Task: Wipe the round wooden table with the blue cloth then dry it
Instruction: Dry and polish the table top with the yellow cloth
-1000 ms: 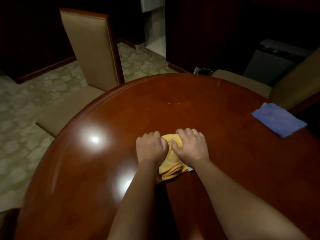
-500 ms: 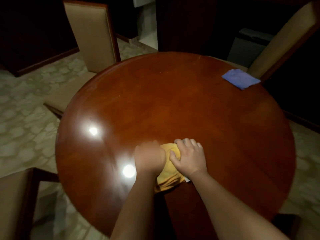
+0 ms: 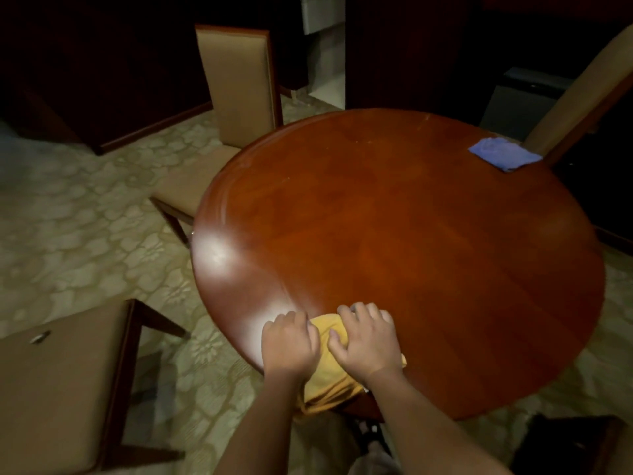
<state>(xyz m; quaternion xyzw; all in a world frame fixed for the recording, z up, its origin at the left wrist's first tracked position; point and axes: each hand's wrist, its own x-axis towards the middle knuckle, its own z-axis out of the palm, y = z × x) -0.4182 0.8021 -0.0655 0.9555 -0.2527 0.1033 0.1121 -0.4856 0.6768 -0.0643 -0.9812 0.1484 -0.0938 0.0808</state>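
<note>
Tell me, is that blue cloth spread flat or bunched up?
Roughly flat. The blue cloth lies untouched at the round table's far edge, slightly rumpled; whether it is folded double cannot be told.

Round wooden table [image 3: 411,234], glossy top with light glare near its left edge, blue cloth [image 3: 503,154] lying flat at the far right edge, yellow cloth [image 3: 334,375] bunched at the near edge, draping over it

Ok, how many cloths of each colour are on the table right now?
Blue cloth: 1, lying at the far right edge, untouched.
Yellow cloth: 1, at the near edge under the left hand and right hand.
Total: 2.
</note>
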